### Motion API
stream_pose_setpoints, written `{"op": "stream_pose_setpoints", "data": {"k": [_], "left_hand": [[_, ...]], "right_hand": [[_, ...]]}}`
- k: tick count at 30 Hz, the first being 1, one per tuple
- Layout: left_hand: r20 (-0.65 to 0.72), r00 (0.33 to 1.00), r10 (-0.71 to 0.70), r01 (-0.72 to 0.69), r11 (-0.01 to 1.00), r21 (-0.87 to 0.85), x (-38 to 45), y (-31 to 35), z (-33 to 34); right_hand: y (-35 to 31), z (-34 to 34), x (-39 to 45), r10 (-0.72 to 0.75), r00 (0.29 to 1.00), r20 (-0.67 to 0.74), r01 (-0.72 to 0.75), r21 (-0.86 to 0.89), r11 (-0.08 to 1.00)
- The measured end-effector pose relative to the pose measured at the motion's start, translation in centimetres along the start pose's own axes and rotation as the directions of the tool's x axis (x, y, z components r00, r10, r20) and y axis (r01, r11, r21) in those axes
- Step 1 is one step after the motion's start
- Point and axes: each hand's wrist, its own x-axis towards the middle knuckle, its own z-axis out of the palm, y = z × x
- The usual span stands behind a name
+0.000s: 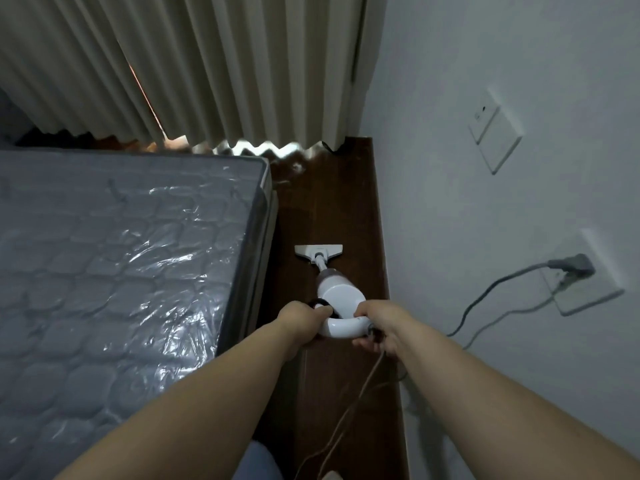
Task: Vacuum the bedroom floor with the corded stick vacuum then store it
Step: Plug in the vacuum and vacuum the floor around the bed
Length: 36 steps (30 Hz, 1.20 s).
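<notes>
A white corded stick vacuum [337, 294] stands on the dark wood floor [332, 209] in the narrow strip between bed and wall. Its flat floor head [318, 252] rests on the floor, pointing toward the curtain. My left hand [303, 317] grips the left side of the looped white handle. My right hand [379, 327] grips the handle's right side, where the cord [349, 414] leaves and trails back along the floor toward me.
A plastic-wrapped grey mattress [114, 271] fills the left. Beige pleated curtains [194, 67] hang at the far end. The white wall on the right carries a switch plate [495, 133] and a socket [585, 289] with a grey plug [571, 266] and cables hanging down.
</notes>
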Motion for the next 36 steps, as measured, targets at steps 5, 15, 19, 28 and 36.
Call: {"op": "stream_pose_setpoints", "data": {"k": [5, 15, 19, 28, 36], "left_hand": [[-0.001, 1.000, 0.019, -0.019, 0.999, 0.040, 2.1, 4.4, -0.1], [0.074, 0.995, 0.066, -0.073, 0.993, 0.092, 14.2, 14.5, -2.8], [0.108, 0.993, 0.054, -0.066, 0.991, 0.116, 22.0, 19.3, -5.8], [0.203, 0.979, 0.018, -0.044, 0.991, 0.127, 34.0, 30.0, -13.1], [0.259, 0.966, -0.004, -0.013, 0.998, 0.062, 37.1, 34.5, -15.4]], "right_hand": [[-4.1, -1.4, 2.2, -0.026, 1.000, -0.017, 0.027, 0.057, 0.998], [-15.9, -0.9, 10.7, -0.006, 0.997, -0.082, 0.016, 0.117, 0.993], [-22.8, 1.4, 16.0, 0.049, 0.993, -0.104, -0.036, 0.121, 0.992], [-37.3, 5.5, 22.4, 0.104, 0.986, -0.129, -0.083, 0.155, 0.984], [-44.6, 5.9, 23.1, 0.075, 0.983, -0.170, -0.074, 0.013, 0.997]]}}
